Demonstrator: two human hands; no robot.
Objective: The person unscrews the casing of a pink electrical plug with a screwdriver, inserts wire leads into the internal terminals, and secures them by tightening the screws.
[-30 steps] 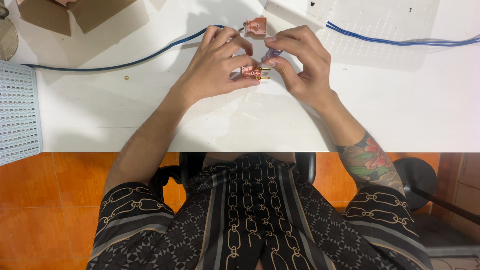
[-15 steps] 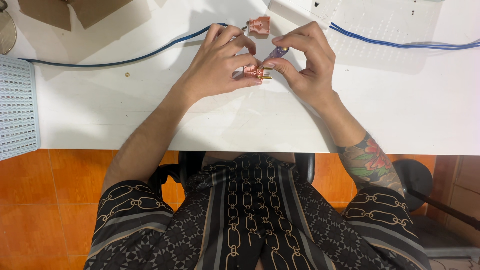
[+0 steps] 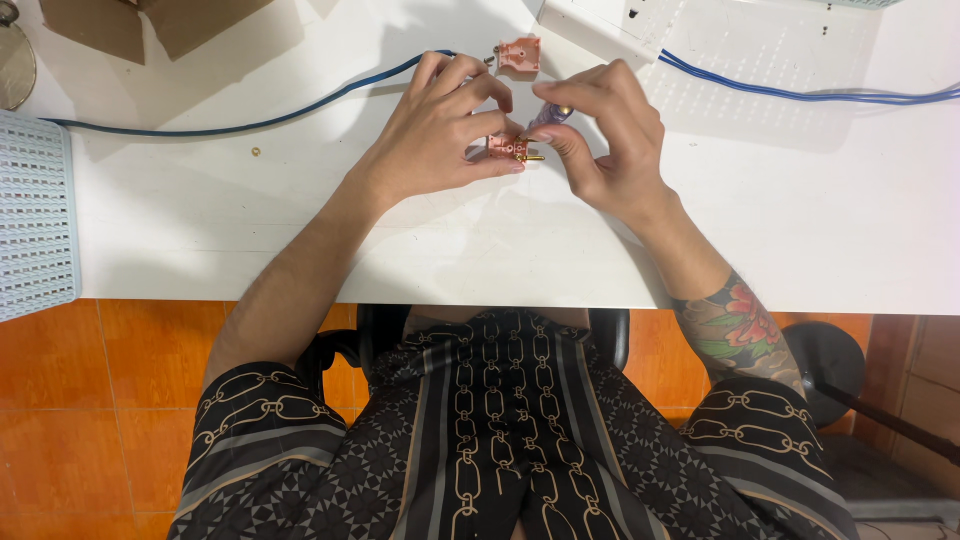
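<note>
Landmark: white table (image 3: 300,230), all places read from it.
Left hand (image 3: 440,130): at table's far middle, fingers pinched around small pink plug part (image 3: 505,148) with brass pins showing.
Right hand (image 3: 610,140): just right of it, fingertips gripping a purple-handled screwdriver (image 3: 552,116), tip at the plug part.
Risk: tip likely to slip off a tiny screw; plug part could twist out of the pinch if pressed hard.
Left edge: pale perforated basket (image 3: 35,230).
Far left: cardboard pieces (image 3: 150,20).
Across: blue cable (image 3: 250,122), running behind both hands, crowding the work spot.
Far middle: second pink plug half (image 3: 520,52).
Far right: white perforated board (image 3: 760,50).
</note>
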